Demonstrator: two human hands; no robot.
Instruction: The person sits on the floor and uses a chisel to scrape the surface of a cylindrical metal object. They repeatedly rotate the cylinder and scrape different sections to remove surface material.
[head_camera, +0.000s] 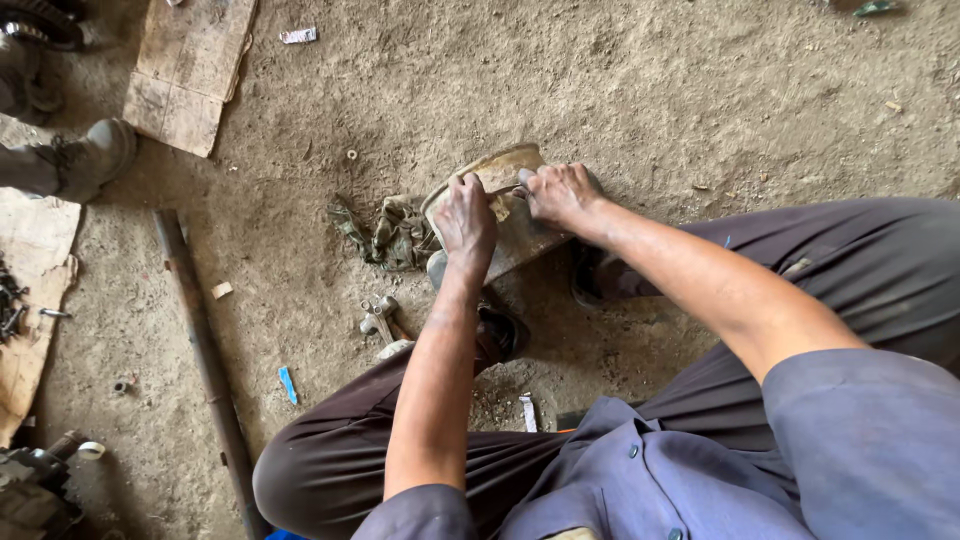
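Crouched over the dirt floor (650, 90), both hands, left (465, 222) and right (560, 195), are clamped shut on a tan, grimy metal housing (515, 235), mid-prying; steadier leverage seems needed.

Your left hand (465, 222) reaches straight ahead on a bare, extended forearm, back of the hand up, fingers curled downward in a clamping grip. Your right hand (560, 193) comes in from the right on a bare forearm, elbow bent, fingers folded and pressing close beside the left. Both knees are bent in a crouch
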